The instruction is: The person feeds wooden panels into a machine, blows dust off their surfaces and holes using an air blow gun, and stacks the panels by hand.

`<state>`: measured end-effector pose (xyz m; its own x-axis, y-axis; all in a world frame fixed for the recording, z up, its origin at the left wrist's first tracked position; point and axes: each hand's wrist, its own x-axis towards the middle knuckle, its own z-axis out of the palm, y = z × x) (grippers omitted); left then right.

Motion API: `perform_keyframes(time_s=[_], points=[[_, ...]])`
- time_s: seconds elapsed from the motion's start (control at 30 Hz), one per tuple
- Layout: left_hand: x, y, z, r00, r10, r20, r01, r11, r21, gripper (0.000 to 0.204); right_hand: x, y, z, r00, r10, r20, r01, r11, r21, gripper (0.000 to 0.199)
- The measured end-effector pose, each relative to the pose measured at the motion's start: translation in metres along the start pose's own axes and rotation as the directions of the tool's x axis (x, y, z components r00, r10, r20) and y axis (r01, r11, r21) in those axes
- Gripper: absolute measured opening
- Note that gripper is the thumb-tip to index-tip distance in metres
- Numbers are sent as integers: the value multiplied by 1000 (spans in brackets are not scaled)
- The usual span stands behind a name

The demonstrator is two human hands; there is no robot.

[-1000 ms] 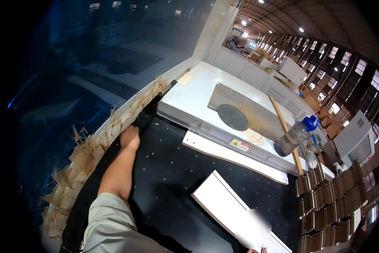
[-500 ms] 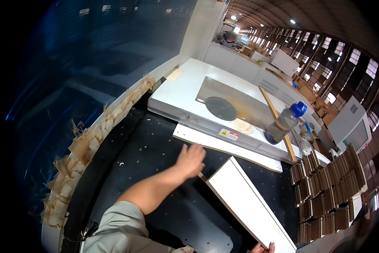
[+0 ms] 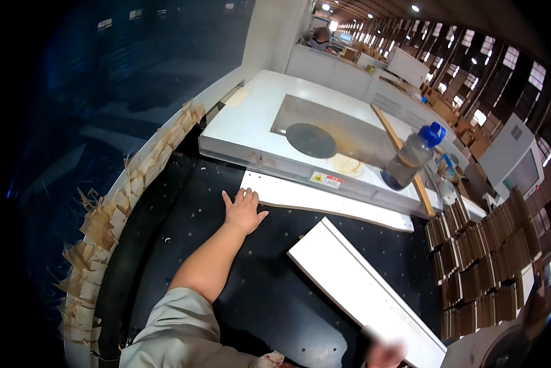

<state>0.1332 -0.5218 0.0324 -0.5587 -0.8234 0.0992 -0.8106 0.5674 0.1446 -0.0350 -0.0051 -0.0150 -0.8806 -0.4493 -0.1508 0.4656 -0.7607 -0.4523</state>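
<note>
My left hand [image 3: 243, 211] is open, fingers spread, with its fingertips on the left end of a long white strip panel [image 3: 324, 201]. This panel has small holes near its end and lies on the black dotted tabletop [image 3: 269, 294], along the front of a white machine bed. A second white board [image 3: 364, 282], with a groove along one long side, slants across the right part of the tabletop. At its near edge my right hand [image 3: 384, 354] grips it; blur smears those fingers.
On the white machine bed [image 3: 257, 92] stand a blue-capped bottle [image 3: 407, 162] and a wooden strip [image 3: 425, 196]. Stacked brown-edged boards [image 3: 484, 270] rise at the right. Torn tan tape [image 3: 103, 227] lines the left edge. Another person [image 3: 320, 40] sits far back.
My left hand has moved left, from beside the grooved board's far end to the strip panel's left end, and its fingers have spread. The whole view has shifted slightly.
</note>
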Motion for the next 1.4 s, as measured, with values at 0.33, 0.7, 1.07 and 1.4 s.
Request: perform_keyframes(time_s=[0.33,0.7,1.07,1.4], points=[[-162,-6,-45,985,165,-50,-163,985,52,62,5,-27,-41,983,92,159,-92,996,-8,29],[-50,51,8,998,-55,-27,50,985,-163,66,-6,-13,-3,982,-153,-107,153,988,-8,26],[-116,47,-6,991,29,134,-3,982,-189,60,67,81,91,917,130,377,76,871,-486,10],[-180,45,-7,989,148,15,-142,968,-208,55,146,236,161,873,486,47,-440,825,-356,28]])
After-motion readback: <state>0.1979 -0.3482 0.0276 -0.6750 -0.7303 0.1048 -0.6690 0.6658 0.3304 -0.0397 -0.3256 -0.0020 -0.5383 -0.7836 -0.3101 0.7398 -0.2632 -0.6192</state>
